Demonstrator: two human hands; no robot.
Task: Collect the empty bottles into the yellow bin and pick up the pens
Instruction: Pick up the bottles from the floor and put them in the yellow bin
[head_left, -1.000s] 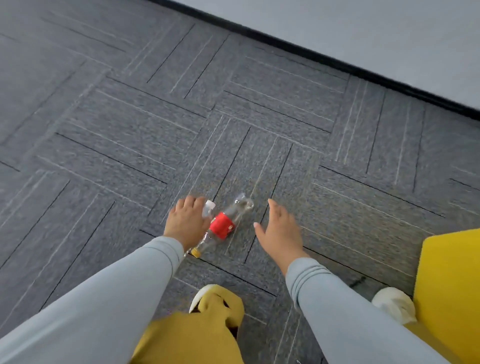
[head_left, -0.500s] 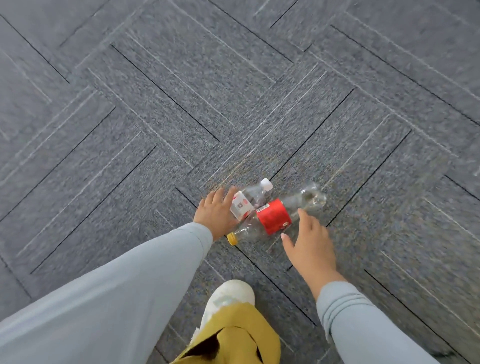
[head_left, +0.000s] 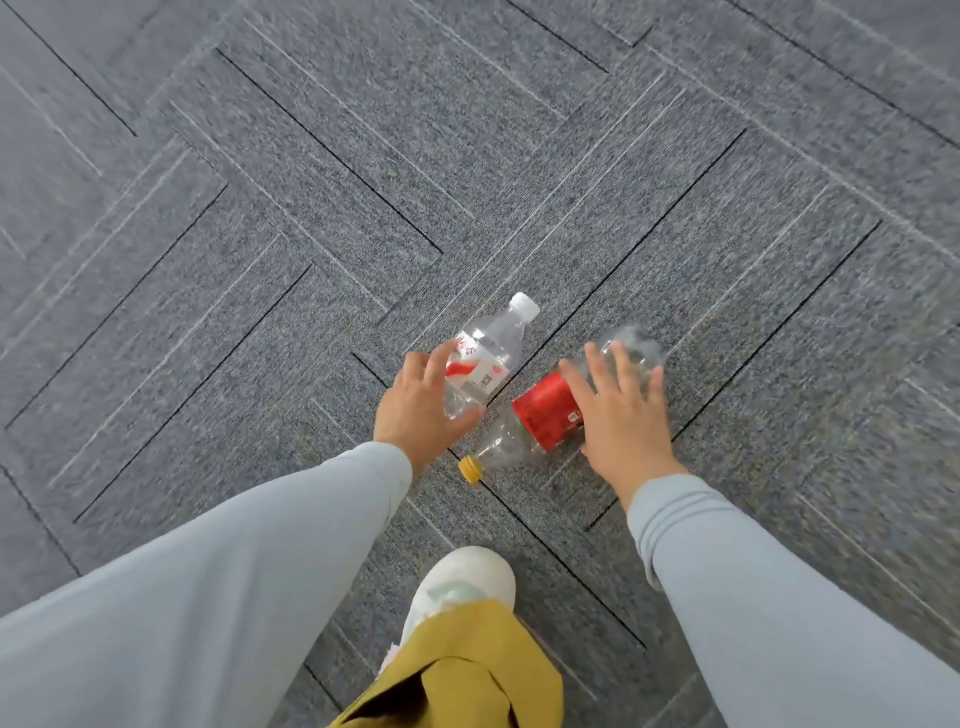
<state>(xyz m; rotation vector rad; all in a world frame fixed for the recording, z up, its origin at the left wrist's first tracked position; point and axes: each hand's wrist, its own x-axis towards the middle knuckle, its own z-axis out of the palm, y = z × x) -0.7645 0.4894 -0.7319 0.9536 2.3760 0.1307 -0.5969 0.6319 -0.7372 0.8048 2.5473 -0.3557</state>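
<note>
Two empty clear bottles are on the grey carpet. The small bottle (head_left: 488, 358) has a white cap and a white-and-red label; my left hand (head_left: 421, 410) is closed around its lower half, thumb on the near side. The longer bottle (head_left: 540, 415) has a red label and a yellow cap and lies flat, cap toward me. My right hand (head_left: 618, 415) rests on top of its far half with the fingers spread and straight, not curled around it. No yellow bin or pens are in view.
Grey carpet tiles (head_left: 311, 208) fill the view. My white shoe (head_left: 462, 582) and mustard trouser leg (head_left: 457, 680) are just below the bottles, between my two light-blue sleeves.
The view has tilted down, so the yellow bin and wall are out of sight. My left hand closed on the small bottle, and my right hand came down onto the red-label bottle.
</note>
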